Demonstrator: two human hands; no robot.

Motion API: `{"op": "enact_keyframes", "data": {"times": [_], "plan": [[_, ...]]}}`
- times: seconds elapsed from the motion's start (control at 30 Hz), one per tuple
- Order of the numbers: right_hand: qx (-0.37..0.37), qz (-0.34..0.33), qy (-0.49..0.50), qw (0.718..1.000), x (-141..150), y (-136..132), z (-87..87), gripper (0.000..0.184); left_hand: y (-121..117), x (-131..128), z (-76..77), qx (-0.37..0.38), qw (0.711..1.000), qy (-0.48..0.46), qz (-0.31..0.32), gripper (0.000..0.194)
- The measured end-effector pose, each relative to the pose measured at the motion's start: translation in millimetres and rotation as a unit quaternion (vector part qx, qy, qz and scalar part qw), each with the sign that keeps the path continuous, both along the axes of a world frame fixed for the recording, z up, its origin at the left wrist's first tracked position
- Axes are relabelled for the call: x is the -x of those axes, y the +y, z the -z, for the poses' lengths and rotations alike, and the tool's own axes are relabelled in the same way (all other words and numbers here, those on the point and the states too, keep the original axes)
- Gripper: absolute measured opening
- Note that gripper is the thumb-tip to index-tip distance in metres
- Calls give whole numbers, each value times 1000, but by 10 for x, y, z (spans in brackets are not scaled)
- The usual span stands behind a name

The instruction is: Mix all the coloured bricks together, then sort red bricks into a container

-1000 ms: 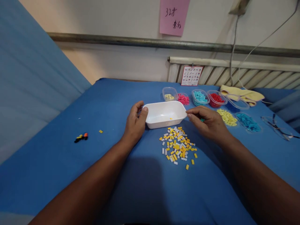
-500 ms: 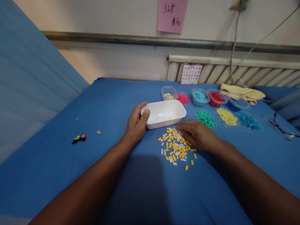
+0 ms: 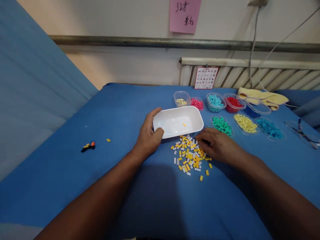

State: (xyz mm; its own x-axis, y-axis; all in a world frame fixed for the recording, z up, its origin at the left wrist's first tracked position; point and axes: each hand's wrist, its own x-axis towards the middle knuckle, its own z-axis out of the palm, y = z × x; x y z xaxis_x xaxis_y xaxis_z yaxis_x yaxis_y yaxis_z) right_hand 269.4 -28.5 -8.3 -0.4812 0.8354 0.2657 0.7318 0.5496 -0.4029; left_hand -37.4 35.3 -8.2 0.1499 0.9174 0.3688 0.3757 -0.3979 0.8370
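Observation:
My left hand [image 3: 147, 138] grips the left end of a white plastic tub [image 3: 170, 126], its thumb over the near rim and fingers behind. The tub tilts towards me, and a yellow building brick [image 3: 184, 125] lies inside. Just in front of the tub spreads a pile of small yellow and white building bricks [image 3: 190, 155] on the blue cloth. At the pile's far right edge, my right hand [image 3: 217, 143] is closed, thumb and fingers pinched together. What is between those fingertips is hidden.
Clear tubs hold red [image 3: 233, 101], green [image 3: 221, 126], pale yellow [image 3: 245, 123] and blue [image 3: 270, 128] bricks. Glasses [image 3: 301, 133] and a yellow cloth [image 3: 262, 96] lie at the right. A small black, yellow and orange piece [image 3: 88, 147] and a loose yellow brick [image 3: 108, 140] lie left.
The tub tips more towards me, and my left thumb has moved lower along its near rim. My right hand stays at the pile, fingers slightly shifted. The view has shifted a little.

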Motion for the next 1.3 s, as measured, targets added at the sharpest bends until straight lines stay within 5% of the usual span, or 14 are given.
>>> {"op": "enact_keyframes", "data": {"times": [0.37,0.67,0.87,0.97,1.1,1.2,1.3], "plan": [[21,15,-36,999,-21,-32,-26,24,116,-21,99,51,996,-65,-20,75],[18,59,3,998,-91,-13,-1,27,80,-3,-21,36,995,-38,-85,66],[39,12,-9,999,-127,-13,-23,25,-61,28,-197,-186,976,-47,-106,32],[42,4,-37,998,-116,-30,-49,24,-277,-24,-296,-275,961,5,-32,17],[50,16,-61,997,-92,-43,-93,19,-456,-105,-332,-313,945,63,75,21],[77,28,-63,995,-78,-43,-129,16,-368,-67,-319,-296,953,69,13,21],[85,32,-50,995,-100,-44,-148,16,-164,27,-291,-163,981,32,-105,24]]}}
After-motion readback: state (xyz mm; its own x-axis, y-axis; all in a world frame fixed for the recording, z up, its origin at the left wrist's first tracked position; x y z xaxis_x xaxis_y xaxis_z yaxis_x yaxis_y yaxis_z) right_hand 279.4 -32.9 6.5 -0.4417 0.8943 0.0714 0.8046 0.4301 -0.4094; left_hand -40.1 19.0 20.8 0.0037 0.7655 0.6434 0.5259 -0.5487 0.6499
